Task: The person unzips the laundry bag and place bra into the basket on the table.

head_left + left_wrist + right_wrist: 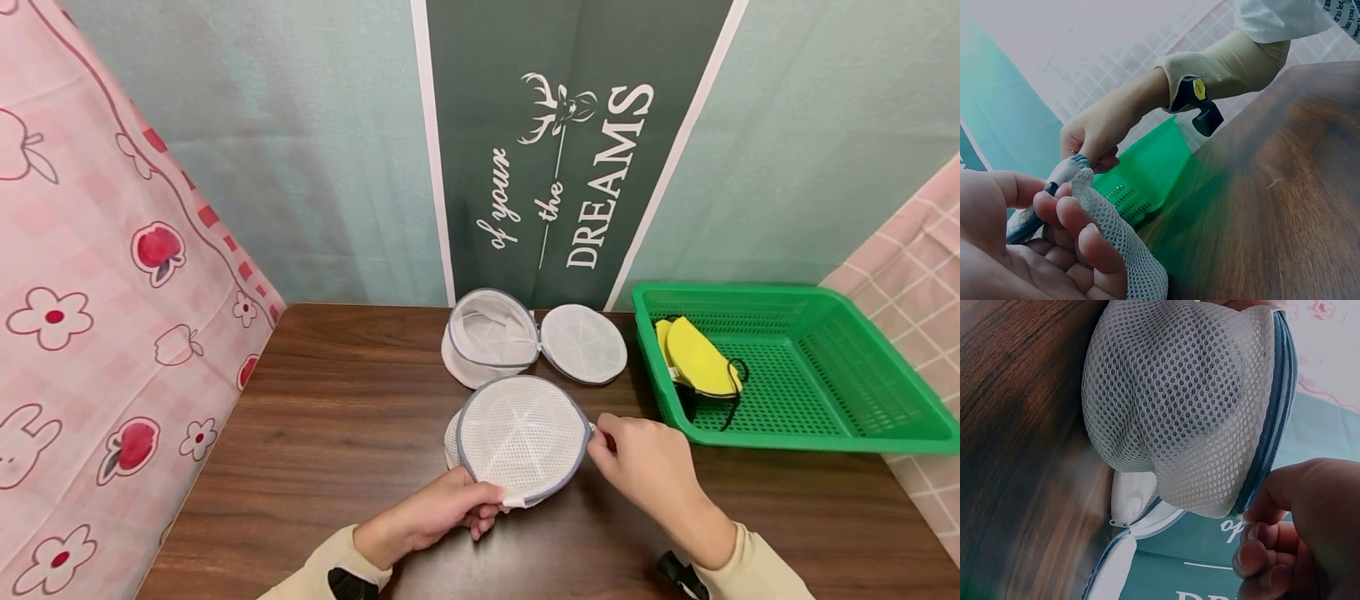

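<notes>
A round white mesh laundry bag [522,433] with a grey-blue zipper rim is held tilted over the table, its lid side facing up. My left hand [448,508] pinches its near rim at a white fabric tab. On the right side of the rim, my right hand [651,458] pinches the zipper pull between thumb and curled fingers. The right wrist view shows the mesh body [1179,406] bulging below the zipper [1272,419], with the zip teeth closed along the visible stretch. Behind it stands a second mesh laundry bag [491,333], unzipped, its round lid [583,343] folded out to the right.
A green plastic basket [795,442] stands at the back right of the brown wooden table [337,417]. In it lies a yellow item [697,358] with black straps. Printed curtains [337,150] hang behind the table and at both sides.
</notes>
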### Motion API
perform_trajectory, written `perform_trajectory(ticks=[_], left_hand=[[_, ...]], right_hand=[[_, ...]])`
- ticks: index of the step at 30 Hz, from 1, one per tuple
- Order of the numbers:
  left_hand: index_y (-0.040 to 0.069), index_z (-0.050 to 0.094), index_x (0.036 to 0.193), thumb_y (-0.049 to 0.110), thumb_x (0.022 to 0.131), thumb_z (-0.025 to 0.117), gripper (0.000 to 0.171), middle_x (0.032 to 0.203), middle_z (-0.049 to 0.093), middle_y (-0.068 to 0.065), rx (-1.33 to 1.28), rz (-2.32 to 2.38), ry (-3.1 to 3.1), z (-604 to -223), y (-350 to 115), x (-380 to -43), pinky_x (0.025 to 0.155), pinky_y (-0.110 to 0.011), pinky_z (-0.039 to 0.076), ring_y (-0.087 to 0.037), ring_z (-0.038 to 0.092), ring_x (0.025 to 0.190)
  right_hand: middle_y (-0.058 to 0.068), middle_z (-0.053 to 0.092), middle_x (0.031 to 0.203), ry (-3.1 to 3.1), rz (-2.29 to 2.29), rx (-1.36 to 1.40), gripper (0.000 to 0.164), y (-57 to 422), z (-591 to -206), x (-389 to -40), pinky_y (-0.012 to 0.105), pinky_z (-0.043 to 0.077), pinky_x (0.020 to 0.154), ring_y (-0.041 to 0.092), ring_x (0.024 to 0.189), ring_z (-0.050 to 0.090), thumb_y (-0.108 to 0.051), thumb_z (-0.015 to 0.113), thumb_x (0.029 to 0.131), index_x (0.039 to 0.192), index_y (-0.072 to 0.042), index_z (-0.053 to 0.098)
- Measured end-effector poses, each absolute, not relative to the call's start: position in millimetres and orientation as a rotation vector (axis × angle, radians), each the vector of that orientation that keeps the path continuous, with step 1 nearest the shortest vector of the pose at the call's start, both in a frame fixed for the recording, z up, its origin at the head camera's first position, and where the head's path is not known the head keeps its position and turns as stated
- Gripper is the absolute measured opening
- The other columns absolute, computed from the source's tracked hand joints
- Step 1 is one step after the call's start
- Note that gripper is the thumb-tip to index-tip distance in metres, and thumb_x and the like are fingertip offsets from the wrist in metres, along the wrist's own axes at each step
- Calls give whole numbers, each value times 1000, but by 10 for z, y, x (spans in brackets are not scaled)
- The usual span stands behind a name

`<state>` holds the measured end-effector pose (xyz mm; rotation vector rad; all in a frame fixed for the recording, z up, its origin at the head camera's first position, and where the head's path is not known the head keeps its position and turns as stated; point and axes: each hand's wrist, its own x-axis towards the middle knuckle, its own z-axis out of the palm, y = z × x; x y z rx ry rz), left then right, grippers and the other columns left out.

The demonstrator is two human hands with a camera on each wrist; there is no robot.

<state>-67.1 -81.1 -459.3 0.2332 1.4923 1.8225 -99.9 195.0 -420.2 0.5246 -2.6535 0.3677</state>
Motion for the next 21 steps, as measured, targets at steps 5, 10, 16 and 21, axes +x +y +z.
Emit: perform_trajectory(ticks=[5, 10, 16, 21], left_hand=[[-9, 58, 90, 13, 96, 54, 23, 67, 48, 6, 229, 1828, 1491, -4605, -814, -672, 54, -16, 44, -3, 49, 60], [-10, 58, 90, 13, 96, 54, 25, 66, 48, 6, 207, 1834, 1490, -4605, -819, -665, 53, -16, 44, -3, 49, 59], [6, 57, 81, 15, 97, 55, 18, 66, 48, 6, 174, 1849, 1497, -4606, -809, -665, 53, -15, 43, -3, 48, 59], [6, 58, 81, 14, 97, 55, 18, 66, 49, 6, 149, 1851, 1509, -4602, -810, -663, 53, -15, 43, -3, 48, 59]], right_hand=[[-14, 28, 52, -2673, 358, 522, 31, 1950, -4201, -989, 26, 22, 40, 6, 46, 28, -9, 62, 74, 59, -26, 40], [-14, 28, 52, -2670, 358, 523, 31, 1943, -4195, -981, 26, 22, 40, 6, 46, 28, -9, 61, 74, 58, -26, 40], [-13, 25, 52, -2685, 355, 513, 34, 1923, -4170, -949, 26, 21, 40, 7, 46, 26, -10, 62, 75, 58, -25, 38], [-14, 24, 53, -2702, 355, 517, 35, 1923, -4140, -902, 26, 20, 41, 6, 47, 24, -10, 62, 75, 58, -26, 36]])
